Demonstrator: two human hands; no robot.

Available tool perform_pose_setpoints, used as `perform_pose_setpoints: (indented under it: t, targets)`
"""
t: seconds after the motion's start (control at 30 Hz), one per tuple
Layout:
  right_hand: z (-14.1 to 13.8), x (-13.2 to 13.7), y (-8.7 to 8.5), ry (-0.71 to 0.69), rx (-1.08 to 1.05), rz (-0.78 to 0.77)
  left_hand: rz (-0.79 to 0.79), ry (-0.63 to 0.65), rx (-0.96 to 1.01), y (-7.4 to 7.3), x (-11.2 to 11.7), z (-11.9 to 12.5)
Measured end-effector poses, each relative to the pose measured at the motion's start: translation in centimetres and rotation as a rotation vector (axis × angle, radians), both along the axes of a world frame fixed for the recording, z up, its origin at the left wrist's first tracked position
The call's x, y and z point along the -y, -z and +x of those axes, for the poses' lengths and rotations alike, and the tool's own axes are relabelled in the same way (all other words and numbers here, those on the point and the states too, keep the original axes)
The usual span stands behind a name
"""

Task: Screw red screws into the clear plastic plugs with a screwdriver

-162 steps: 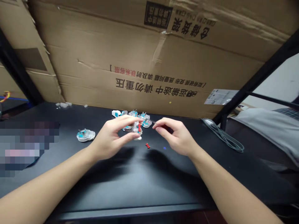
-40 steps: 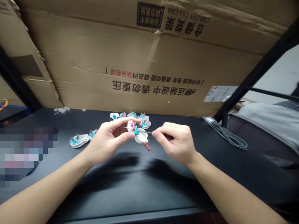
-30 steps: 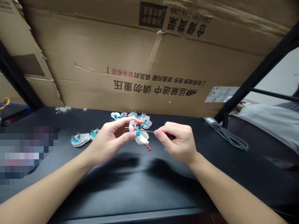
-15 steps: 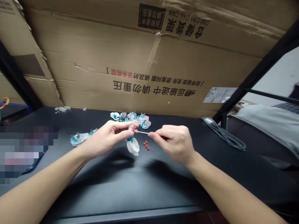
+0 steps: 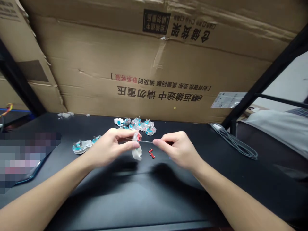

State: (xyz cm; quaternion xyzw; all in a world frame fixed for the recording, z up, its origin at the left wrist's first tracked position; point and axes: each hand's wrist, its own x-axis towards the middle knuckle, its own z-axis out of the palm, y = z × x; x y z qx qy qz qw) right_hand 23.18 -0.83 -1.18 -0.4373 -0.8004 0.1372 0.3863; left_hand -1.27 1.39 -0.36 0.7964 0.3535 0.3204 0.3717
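A disassembled plastic plug is held above a black tabletop by the left hand, its fingers curled and pinched closed on the plug's clear body. A clear shell hangs just below the hand and appears to be still attached to the body. Compared with a moment earlier, the shell has swung down from beside the body to beneath it, and the plug has been lowered slightly.

A thin metal shaft runs from the plug to the right hand, whose thumb and forefinger are closed on it. Its far end is hidden by those fingers, so what kind of tool it belongs to cannot be told.

Two small red parts lie on the tabletop just below the shaft. Beyond the hands, a cluster of clear-and-teal plugs sits near a corrugated cardboard box, and another plug lies to the left. A grey coiled cable lies to the right.
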Motion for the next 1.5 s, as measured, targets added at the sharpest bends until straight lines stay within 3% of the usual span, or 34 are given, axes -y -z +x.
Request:
perform_pose_setpoints:
  t: [0.13,0.2,0.27,0.43,0.53,0.6,0.9,1.0,1.17,1.3,1.4,1.5]
  targets:
    - [0.6,0.4,0.0,0.086,0.219,0.628,-0.194,0.016,0.121,0.6,0.4,0.8]
    - [0.7,0.5,-0.1,0.1,0.276,0.728,-0.293,0.018,0.208,1.1,0.3,1.2]
    - [0.5,0.4,-0.2,0.101,0.133,0.613,-0.323,-0.001,0.266,1.4,0.1,1.3]
    - [0.0,-0.2,-0.2,0.033,-0.391,0.038,-0.153,-0.03,0.286,0.6,0.1,0.9]
    - [0.1,-0.4,0.0,-0.046,-0.384,-0.2,-0.081,-0.031,0.256,0.0,0.5,0.6]
    - [0.3,-0.4,0.1,-0.092,-0.333,-0.275,-0.042,-0.034,0.222,-0.3,0.6,0.4]
    - [0.7,0.1,-0.6,-0.123,-0.388,-0.18,0.05,-0.006,0.176,-0.6,0.9,0.1]
    - [1.0,0.4,-1.1,-0.153,-0.352,-0.237,0.112,-0.038,0.153,-0.5,1.0,0.0]
    - [1.9,0.2,-1.5,-0.334,-0.455,-0.437,0.248,-0.066,0.112,-0.9,1.0,-0.2]
    - [1.9,-0.2,-1.0,-0.33,-0.552,-0.516,0.275,-0.049,0.082,-1.1,1.0,-0.3]
    - [1.6,-0.3,-0.7,-0.333,-0.535,-0.427,0.209,-0.022,0.127,-0.9,0.8,-0.2]
    - [1.6,-0.1,-0.8,-0.287,-0.446,-0.177,0.11,0.015,0.195,-0.5,0.6,-0.1]
